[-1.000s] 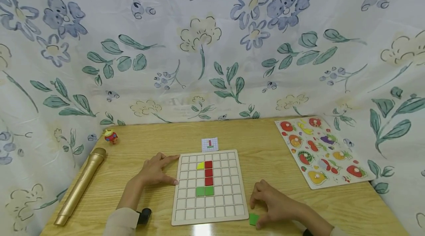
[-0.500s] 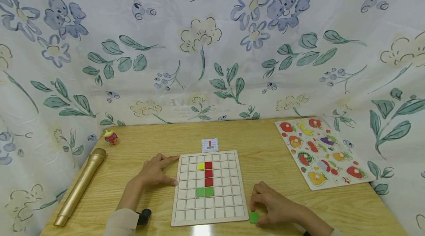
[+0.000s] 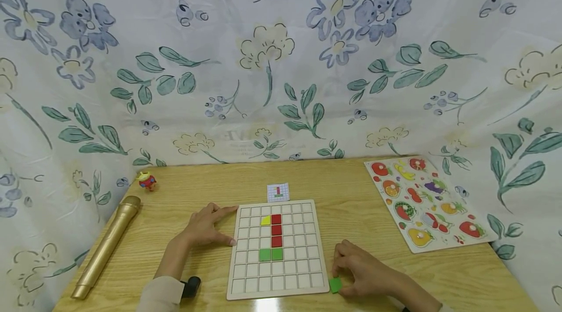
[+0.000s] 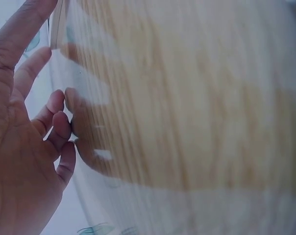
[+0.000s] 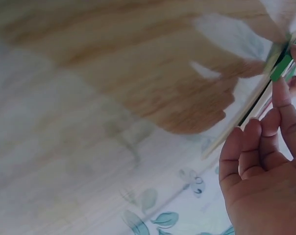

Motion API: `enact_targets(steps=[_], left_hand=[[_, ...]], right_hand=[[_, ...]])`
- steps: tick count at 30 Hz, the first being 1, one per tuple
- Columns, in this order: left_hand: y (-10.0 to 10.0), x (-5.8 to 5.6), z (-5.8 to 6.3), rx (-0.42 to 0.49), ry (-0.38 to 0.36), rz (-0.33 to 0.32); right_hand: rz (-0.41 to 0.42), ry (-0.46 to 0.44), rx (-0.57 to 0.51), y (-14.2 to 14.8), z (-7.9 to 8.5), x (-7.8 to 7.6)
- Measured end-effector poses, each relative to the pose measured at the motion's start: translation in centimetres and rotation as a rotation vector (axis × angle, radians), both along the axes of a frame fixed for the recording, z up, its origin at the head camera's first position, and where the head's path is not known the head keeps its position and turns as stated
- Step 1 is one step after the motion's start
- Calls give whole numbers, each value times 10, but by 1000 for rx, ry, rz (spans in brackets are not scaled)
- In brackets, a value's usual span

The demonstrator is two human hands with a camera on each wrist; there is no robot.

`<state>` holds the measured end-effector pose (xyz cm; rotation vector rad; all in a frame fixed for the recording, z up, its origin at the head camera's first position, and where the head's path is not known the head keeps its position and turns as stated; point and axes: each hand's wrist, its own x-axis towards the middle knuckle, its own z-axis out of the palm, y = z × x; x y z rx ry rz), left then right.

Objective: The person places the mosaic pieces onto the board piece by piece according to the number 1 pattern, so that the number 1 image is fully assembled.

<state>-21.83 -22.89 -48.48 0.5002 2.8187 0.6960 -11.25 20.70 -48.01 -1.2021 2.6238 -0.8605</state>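
Note:
A white grid board [image 3: 281,295] lies mid-table, with three red tiles [image 3: 276,230] in a column, a yellow tile [image 3: 265,220] at their top left and two green tiles [image 3: 270,254] below. My left hand [image 3: 204,226] steadies its left side, the forefinger stretched to the upper corner and the thumb against the edge. Just outside the lower right corner, my right hand [image 3: 362,270] pinches a loose green tile [image 3: 335,285] between thumb and forefinger. In the right wrist view this green tile [image 5: 281,67] shows edge-on at the fingertips.
A small printed card [image 3: 278,192] with a coloured grid pattern sits behind the board. To the right lies a fruit picture board [image 3: 423,204]. On the left are a gold microphone [image 3: 105,248] and a small red toy [image 3: 147,181]. A floral curtain [image 3: 281,68] hangs behind.
The loose green tile has turned slightly beside the board's corner, and the right forefinger has come closer to it. The left hand stays put.

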Motion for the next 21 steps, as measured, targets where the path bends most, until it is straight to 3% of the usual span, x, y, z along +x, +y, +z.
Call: enact_targets(steps=[13, 21], left_hand=[[-1, 0, -1, -8, 4, 3], [-2, -2, -4, -1, 9, -4]], right_hand=[[-39, -64, -66, -4, 3, -3], [-35, -56, -70, -13, 7, -10]])
